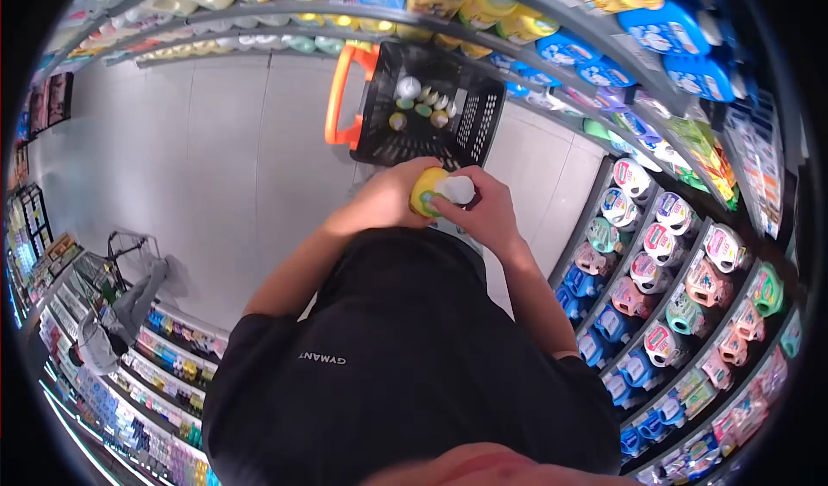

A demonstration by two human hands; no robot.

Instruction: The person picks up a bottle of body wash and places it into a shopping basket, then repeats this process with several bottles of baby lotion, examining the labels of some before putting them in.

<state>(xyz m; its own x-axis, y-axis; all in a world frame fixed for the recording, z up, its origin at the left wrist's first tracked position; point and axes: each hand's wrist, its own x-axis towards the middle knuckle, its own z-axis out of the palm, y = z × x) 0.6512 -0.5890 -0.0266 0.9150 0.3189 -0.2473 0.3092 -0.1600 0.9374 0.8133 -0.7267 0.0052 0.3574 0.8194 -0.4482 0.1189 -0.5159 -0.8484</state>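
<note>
A yellow bottle (424, 193) with a green patch on its side is tilted between my two hands, in front of my body. My left hand (398, 194) is closed around its yellow body. The fingers of my right hand (485, 210) close on its white cap (459, 190), and the thumb reaches to the green patch. Just beyond my hands stands a black shopping basket cart (371, 132) with an orange handle (336, 98). Inside it are several small bottles (424, 109) and a round white-topped container (408, 87).
Shelves of yellow bottles (492, 7) and blue packs (664, 29) run along the front. On the right, stepped shelves hold several detergent jugs (660, 243). A person (103, 339) with a cart (129, 253) is at the left, on the grey tiled floor (216, 167).
</note>
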